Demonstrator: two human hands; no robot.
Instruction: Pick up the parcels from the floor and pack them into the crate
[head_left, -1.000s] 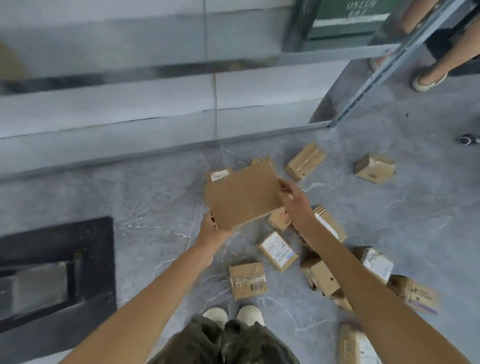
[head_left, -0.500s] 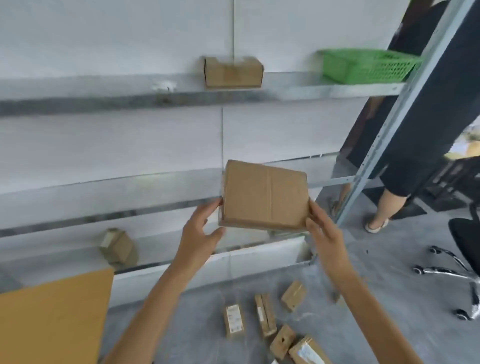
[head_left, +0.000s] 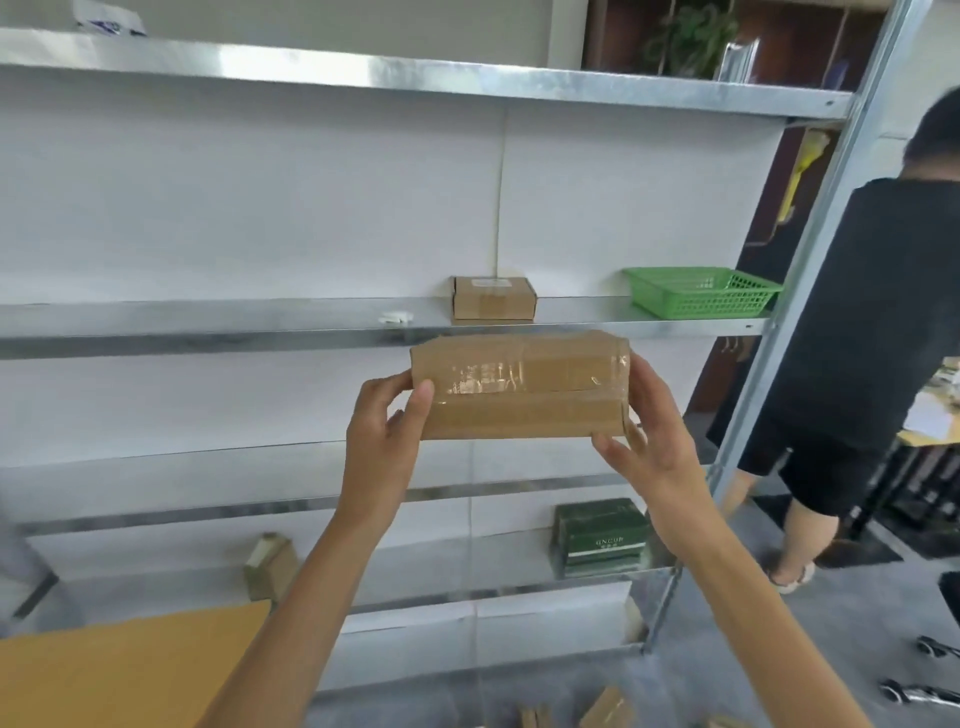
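Now a brown, tape-wrapped parcel (head_left: 519, 387) hangs before the shelf (head_left: 208, 322), left hand (head_left: 382, 439) and right hand (head_left: 652, 441) gripping its ends; a green basket (head_left: 701, 293) sits on that shelf. Its contents cannot be seen

We see a small box (head_left: 492, 298) on the shelf (head_left: 208, 322) behind the held parcel (head_left: 519, 387), a basket (head_left: 698, 292) to its right.

A person in black (head_left: 872, 312) stands beside the metal shelving (head_left: 208, 338) (a green box (head_left: 600, 538) sits low).
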